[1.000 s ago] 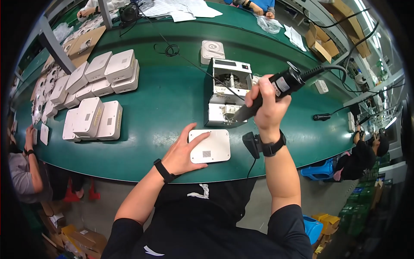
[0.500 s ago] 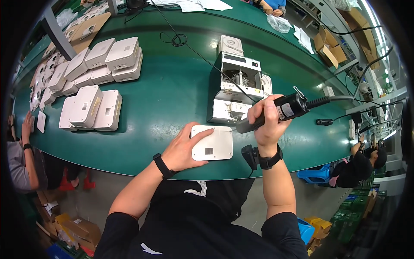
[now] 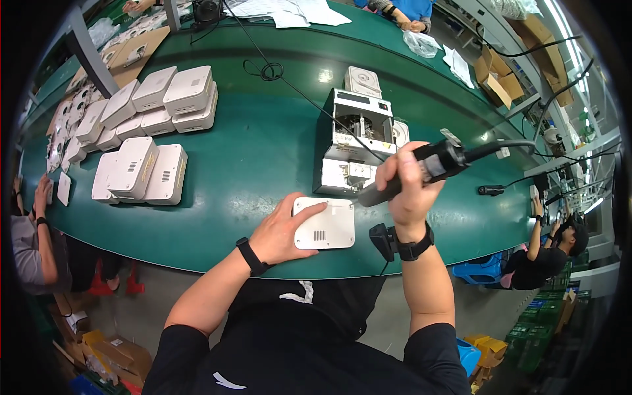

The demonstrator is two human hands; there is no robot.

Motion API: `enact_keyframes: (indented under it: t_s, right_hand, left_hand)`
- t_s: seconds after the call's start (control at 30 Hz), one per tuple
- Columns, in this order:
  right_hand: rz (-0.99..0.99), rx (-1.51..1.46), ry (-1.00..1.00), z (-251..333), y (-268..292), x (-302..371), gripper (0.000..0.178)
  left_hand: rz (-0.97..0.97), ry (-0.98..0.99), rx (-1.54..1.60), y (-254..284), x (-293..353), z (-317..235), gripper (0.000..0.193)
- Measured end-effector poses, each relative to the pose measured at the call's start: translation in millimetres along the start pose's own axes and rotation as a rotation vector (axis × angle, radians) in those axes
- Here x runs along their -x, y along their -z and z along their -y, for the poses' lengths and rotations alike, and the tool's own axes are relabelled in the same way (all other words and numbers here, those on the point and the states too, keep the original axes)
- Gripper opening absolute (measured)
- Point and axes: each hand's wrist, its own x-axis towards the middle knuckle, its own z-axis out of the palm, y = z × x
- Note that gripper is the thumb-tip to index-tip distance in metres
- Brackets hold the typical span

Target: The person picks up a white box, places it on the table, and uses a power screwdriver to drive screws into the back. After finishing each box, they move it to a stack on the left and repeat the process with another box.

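Observation:
A white rectangular plastic housing (image 3: 337, 230) lies flat near the table's front edge, its vent slots and corner holes facing up. My left hand (image 3: 280, 232) grips it from the left, thumb across the top and fingers along the side. In my closed right hand (image 3: 413, 191) is a black corded electric screwdriver (image 3: 442, 162), tilted with its nose toward the housing's far right corner. Whether its bit touches a screw there is too small to tell. Just beyond the housing stands a screw feeder (image 3: 361, 125) with an open top.
Several white housings (image 3: 189, 92) are stacked at the left, with a smaller pile (image 3: 164, 172) nearer me. A black cable (image 3: 299, 92) crosses the green table (image 3: 257, 155) to the screwdriver. Another black tool (image 3: 491, 190) lies at the right. Co-workers sit at both sides and across.
The head view has shifted slightly. My left hand keeps its hold on the housing, and the screwdriver has tilted a little while staying by the same corner.

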Motion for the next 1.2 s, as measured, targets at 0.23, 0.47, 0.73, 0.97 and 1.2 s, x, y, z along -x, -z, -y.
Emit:
enact_keyframes:
  t_s: [0.23, 0.47, 0.73, 0.97, 1.2]
  right_hand:
    - [-0.184, -0.082, 0.084, 6, -7, -24, 0.012]
    - [-0.024, -0.042, 0.012, 4, -8, -14, 0.014]
    - [0.015, 0.0, 0.004, -10, -12, -3, 0.016]
    - [-0.046, -0.099, 0.001, -24, -6, 1, 0.017]
    - [-0.046, -0.057, -0.013, -18, -10, 4, 0.016]
  left_hand:
    - [0.0, -0.062, -0.01, -15, -12, -5, 0.086]
    - [0.015, -0.073, 0.026, -17, -18, -9, 0.084]
    - [0.024, -0.046, 0.03, -18, -17, -7, 0.083]
    - [0.009, -0.043, 0.03, -19, -20, -6, 0.082]
    - [-0.005, -0.066, 0.034, -21, -18, -5, 0.083]
